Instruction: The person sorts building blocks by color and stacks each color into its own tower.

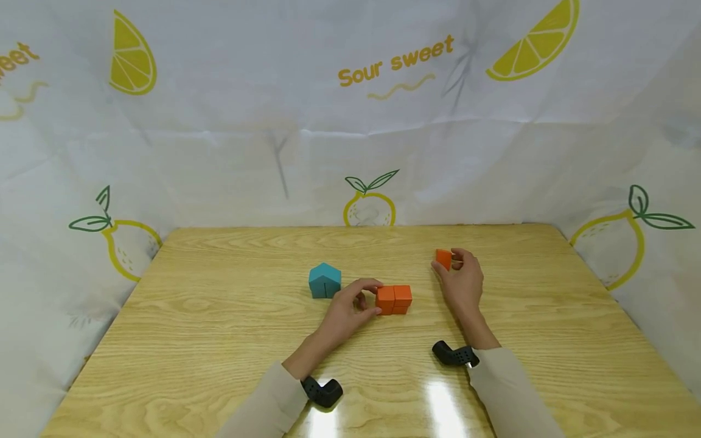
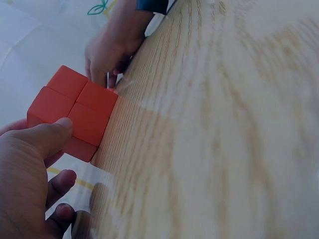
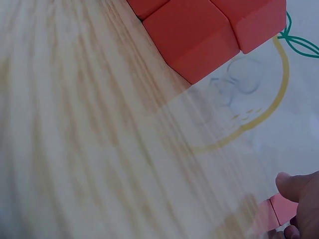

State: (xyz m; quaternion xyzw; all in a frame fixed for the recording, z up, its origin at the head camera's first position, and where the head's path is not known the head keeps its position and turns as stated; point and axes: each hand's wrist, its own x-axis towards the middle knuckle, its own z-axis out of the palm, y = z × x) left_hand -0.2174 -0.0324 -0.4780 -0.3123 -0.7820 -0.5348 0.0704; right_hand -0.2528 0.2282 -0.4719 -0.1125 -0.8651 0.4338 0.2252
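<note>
A compact stack of orange cubes (image 1: pixel 394 300) stands on the wooden table, its seams showing in the left wrist view. My left hand (image 1: pixel 346 309) grips its left side; in that wrist view the thumb (image 2: pixel 52 133) lies along the near face and the other fingers are partly hidden. Farther back and to the right, my right hand (image 1: pixel 463 281) pinches a small orange block (image 1: pixel 443 259) between thumb and fingers. A seam crosses this piece (image 3: pixel 281 209) in the right wrist view, where the stack fills the top.
A teal house-shaped block (image 1: pixel 325 280) with a pointed top stands just left of and behind my left hand. Behind the wooden table (image 1: pixel 230 316) hangs a white lemon-print cloth (image 1: pixel 246 176), which also rises at both sides.
</note>
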